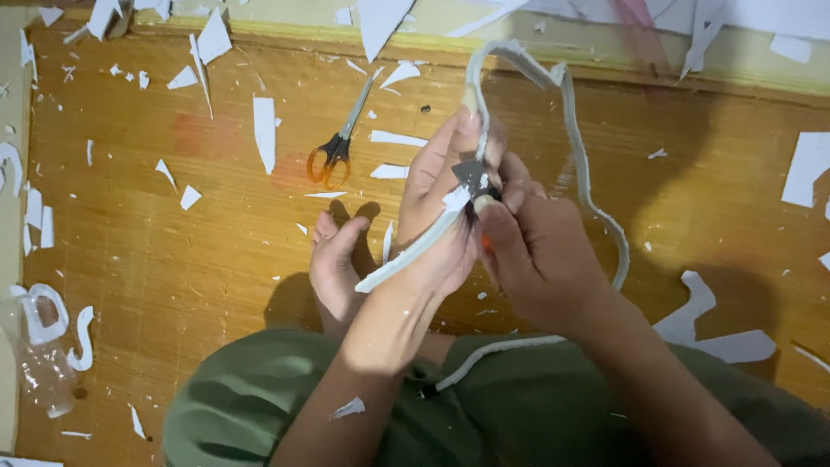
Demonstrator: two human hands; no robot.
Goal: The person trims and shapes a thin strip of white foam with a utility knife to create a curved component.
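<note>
My left hand point(437, 203) grips a long, thin white foam strip point(581, 164) that loops up and round to the right and back to my lap. My right hand point(536, 246) presses a small cutter blade point(473, 175) against the strip where the left fingers pinch it. Both hands are raised above a wooden floor point(190, 251). A bare foot point(335, 264) rests on the floor just left of my left wrist. My legs in green trousers point(251, 406) fill the bottom of the view.
Orange-handled scissors point(339, 143) lie on the floor above the foot. White foam scraps point(264, 130) are scattered around, with cut-out letter shapes point(39, 316) at the left edge and a larger offcut point(718, 333) at the right. A pale ledge point(536, 43) runs along the top.
</note>
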